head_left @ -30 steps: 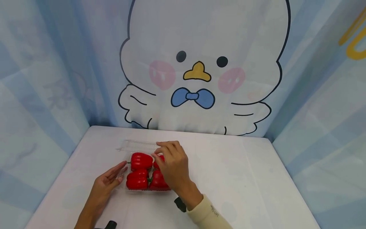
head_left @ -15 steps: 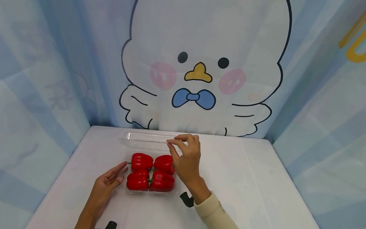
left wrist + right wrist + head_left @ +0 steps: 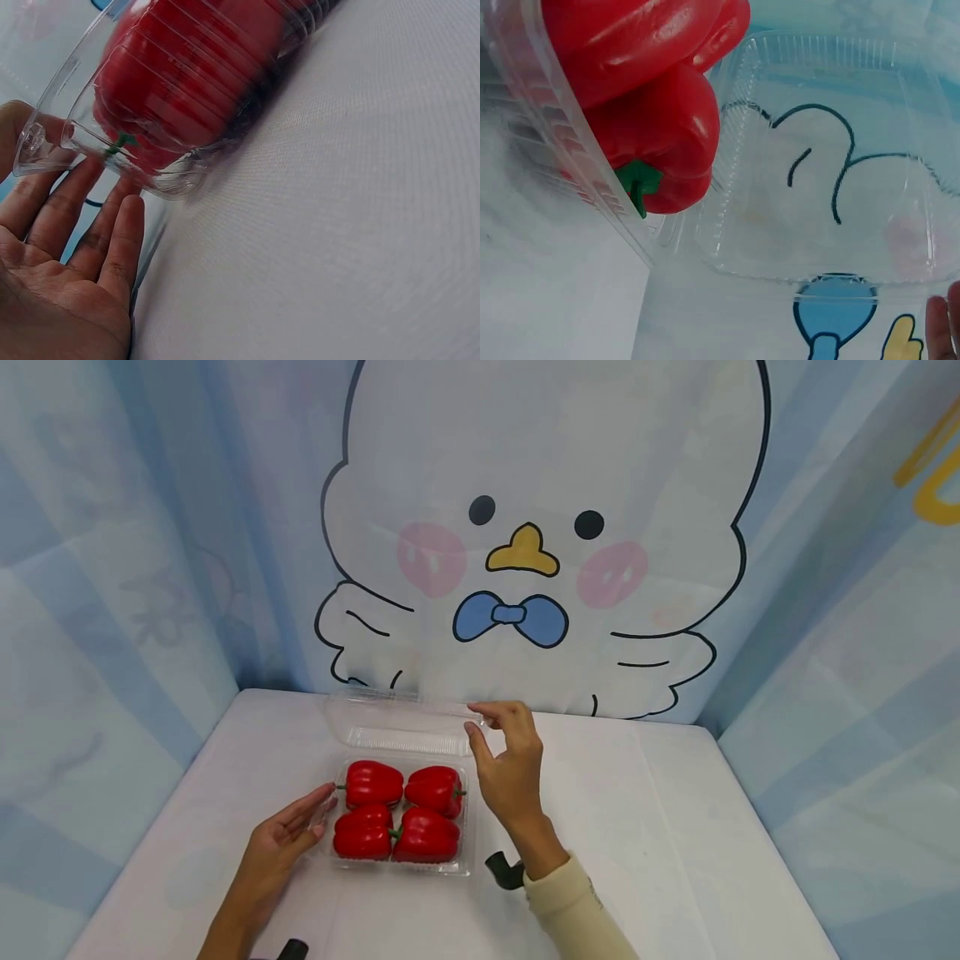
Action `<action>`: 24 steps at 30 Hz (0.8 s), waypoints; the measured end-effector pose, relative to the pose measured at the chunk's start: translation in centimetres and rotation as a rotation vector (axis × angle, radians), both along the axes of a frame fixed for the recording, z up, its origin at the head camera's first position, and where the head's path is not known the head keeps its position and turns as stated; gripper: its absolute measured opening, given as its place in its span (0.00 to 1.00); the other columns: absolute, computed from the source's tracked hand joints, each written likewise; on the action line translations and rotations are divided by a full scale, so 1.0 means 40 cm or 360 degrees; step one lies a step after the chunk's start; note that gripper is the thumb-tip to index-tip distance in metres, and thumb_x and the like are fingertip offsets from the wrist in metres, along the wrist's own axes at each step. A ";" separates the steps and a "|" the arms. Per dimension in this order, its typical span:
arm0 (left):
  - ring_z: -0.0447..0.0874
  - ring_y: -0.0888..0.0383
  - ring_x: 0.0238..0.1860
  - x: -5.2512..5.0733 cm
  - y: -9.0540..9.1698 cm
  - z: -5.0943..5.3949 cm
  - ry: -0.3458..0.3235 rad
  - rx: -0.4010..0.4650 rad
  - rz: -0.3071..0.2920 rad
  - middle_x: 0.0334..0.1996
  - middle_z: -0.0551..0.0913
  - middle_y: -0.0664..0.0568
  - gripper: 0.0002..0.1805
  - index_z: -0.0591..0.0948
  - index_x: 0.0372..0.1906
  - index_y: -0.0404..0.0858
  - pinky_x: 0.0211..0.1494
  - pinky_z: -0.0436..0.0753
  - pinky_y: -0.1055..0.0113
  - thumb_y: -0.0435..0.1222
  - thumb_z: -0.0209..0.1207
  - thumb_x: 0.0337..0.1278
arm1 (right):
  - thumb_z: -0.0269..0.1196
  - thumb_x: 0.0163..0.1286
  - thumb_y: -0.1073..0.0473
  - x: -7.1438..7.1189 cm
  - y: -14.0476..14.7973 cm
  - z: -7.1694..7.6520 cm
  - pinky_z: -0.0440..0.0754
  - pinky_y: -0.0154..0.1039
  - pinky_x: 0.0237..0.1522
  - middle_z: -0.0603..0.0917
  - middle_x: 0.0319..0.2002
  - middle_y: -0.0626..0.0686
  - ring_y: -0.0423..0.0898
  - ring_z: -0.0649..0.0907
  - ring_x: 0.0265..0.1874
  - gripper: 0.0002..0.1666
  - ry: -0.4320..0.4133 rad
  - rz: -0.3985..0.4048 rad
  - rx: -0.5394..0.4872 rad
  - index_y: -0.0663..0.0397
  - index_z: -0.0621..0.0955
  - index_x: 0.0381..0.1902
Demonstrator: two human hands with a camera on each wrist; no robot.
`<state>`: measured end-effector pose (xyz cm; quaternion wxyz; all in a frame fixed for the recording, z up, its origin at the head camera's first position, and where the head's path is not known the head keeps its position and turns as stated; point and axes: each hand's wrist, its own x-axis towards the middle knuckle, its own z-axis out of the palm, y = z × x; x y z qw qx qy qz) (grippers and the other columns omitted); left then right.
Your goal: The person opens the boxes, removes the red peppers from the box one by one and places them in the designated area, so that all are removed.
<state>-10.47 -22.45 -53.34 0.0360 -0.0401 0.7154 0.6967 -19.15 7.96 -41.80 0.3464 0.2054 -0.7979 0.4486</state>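
A clear plastic box [image 3: 467, 852] holds several red bell peppers [image 3: 426, 835] on the table. Its clear lid [image 3: 408, 718] stands raised at the back edge, tilted backward, and shows see-through in the right wrist view [image 3: 810, 172]. With thumb and fingers, my right hand [image 3: 513, 764] holds the lid's right edge; only fingers [image 3: 943, 322] show in the right wrist view. My left hand [image 3: 273, 852] rests its extended fingers against the box's left side. The left wrist view has those fingers [image 3: 124, 240] at the box corner, beside a green pepper stem [image 3: 120, 142].
The white table [image 3: 645, 843] runs back to a curtain [image 3: 660, 468] printed with a white cartoon character. Pale blue curtains [image 3: 97, 610] hang at both sides. A dark object [image 3: 504, 870] shows by the right wrist and another [image 3: 292, 949] by the left forearm.
The lid has swung up and back, away from the peppers. My right hand has moved back and to the right with it, uncovering the right-hand peppers. The left hand stays at the box.
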 end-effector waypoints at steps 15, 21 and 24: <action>0.75 0.86 0.63 -0.007 -0.002 0.003 -0.0093 0.0024 0.0021 0.82 0.66 0.49 0.35 0.67 0.82 0.42 0.62 0.80 0.82 0.42 0.64 0.76 | 0.72 0.72 0.63 -0.044 0.027 -0.036 0.88 0.42 0.61 0.86 0.55 0.52 0.48 0.85 0.58 0.13 -0.0094 0.0137 -0.0112 0.54 0.86 0.53; 0.75 0.86 0.64 -0.008 -0.002 0.008 -0.0096 0.0021 0.0017 0.82 0.66 0.50 0.35 0.67 0.82 0.43 0.62 0.79 0.83 0.41 0.63 0.76 | 0.70 0.73 0.66 -0.061 0.034 -0.050 0.88 0.45 0.62 0.86 0.55 0.53 0.48 0.85 0.58 0.14 -0.0111 0.0182 -0.0149 0.57 0.86 0.55; 0.75 0.86 0.64 -0.007 -0.001 0.010 -0.0111 0.0015 0.0017 0.82 0.66 0.51 0.35 0.66 0.82 0.43 0.63 0.78 0.83 0.41 0.63 0.77 | 0.70 0.73 0.66 -0.068 0.036 -0.058 0.88 0.45 0.61 0.86 0.55 0.53 0.48 0.86 0.56 0.15 -0.0130 0.0194 -0.0166 0.56 0.85 0.55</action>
